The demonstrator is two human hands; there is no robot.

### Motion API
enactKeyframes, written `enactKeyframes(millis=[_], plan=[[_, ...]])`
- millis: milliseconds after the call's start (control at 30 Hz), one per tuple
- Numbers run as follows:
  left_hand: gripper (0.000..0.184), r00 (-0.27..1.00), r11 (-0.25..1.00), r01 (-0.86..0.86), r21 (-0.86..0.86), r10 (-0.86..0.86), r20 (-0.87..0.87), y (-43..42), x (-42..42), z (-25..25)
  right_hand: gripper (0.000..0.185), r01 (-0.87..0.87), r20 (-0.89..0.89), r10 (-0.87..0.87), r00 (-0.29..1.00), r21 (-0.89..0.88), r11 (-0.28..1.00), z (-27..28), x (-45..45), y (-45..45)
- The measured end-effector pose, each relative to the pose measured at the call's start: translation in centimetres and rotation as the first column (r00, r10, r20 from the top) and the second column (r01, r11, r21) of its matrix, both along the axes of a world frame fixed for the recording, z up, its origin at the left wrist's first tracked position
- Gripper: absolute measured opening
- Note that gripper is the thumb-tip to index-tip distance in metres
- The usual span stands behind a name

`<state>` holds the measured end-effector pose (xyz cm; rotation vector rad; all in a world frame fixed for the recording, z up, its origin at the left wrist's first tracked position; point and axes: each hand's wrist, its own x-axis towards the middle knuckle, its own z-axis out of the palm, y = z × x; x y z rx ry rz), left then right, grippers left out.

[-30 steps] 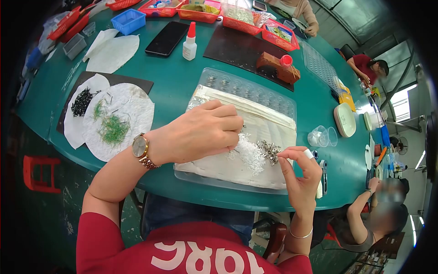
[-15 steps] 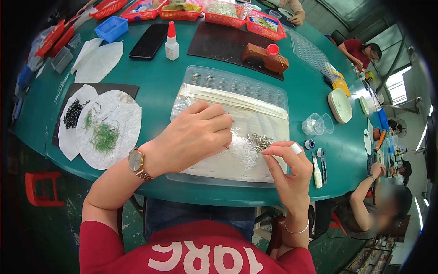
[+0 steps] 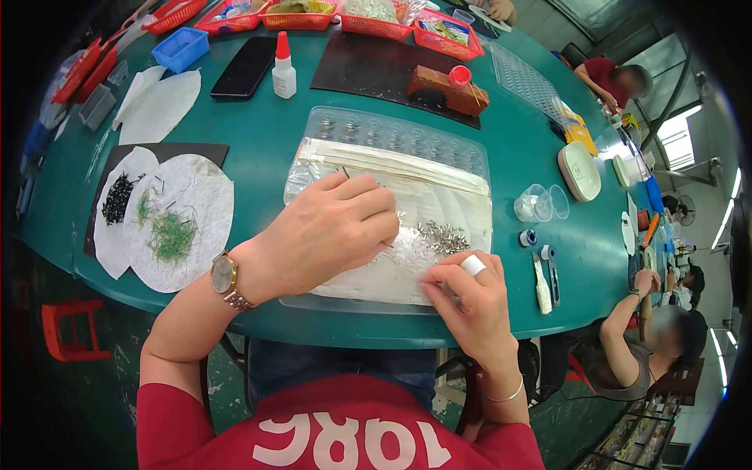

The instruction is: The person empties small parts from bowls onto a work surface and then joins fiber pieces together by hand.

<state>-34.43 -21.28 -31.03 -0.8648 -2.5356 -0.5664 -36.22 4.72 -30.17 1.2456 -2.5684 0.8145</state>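
Observation:
My left hand (image 3: 337, 223), a watch on its wrist, is closed over the left part of a cloth-covered clear plastic tray (image 3: 384, 291). Its fingertips are turned down and mostly hidden, so what they hold cannot be made out. My right hand (image 3: 474, 301), a white band round one finger, pinches thumb and forefinger at the front edge of a heap of small white tube-like pieces (image 3: 411, 249). Anything in that pinch is too small to name. Behind it lies a heap of metallic-looking tube pieces (image 3: 445, 237). Thin pale strips (image 3: 392, 166) run across the tray's back.
Left are white discs with green threads (image 3: 174, 237) and black bits (image 3: 117, 200). Behind stand a red-capped bottle (image 3: 283, 74), a phone (image 3: 244, 68) and a wooden block (image 3: 442, 92). Clear cups (image 3: 534, 202) and small tools (image 3: 546, 282) lie right. Other people sit along the table.
My right hand has moved left and slightly down, from the metallic pieces to the front of the white heap. My left hand stays about where it was, still closed. The view has shifted slightly.

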Motion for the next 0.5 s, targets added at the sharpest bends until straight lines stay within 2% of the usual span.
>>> enactKeyframes(millis=[133,233,333,433,500], plan=[[0.019,0.996,0.984,0.017,0.179,-0.031,0.080,0.11,0.12,-0.01,0.019,-0.012,0.001,0.012,1.000,0.011,1.000,0.00,-0.40,-0.26],[0.019,0.984,0.940,0.034,0.340,-0.090,0.151,0.14,0.13,-0.31,0.018,0.072,0.053,-0.067,0.996,-0.108,0.992,0.03,-0.36,-0.37],[0.018,0.933,0.858,-0.064,0.510,-0.130,0.336,0.58,0.55,-0.18,0.018,0.156,0.283,-0.084,0.955,-0.244,0.957,0.00,-0.21,-0.07],[0.017,0.927,0.875,-0.068,0.480,-0.123,0.354,0.57,0.52,-0.06,0.017,0.212,0.349,-0.076,0.934,-0.372,0.904,-0.37,-0.28,-0.65],[0.015,0.928,0.869,-0.066,0.491,-0.128,0.350,0.55,0.56,-0.26,0.017,0.142,0.314,-0.019,0.949,-0.375,0.916,-0.35,-0.79,-0.89]])
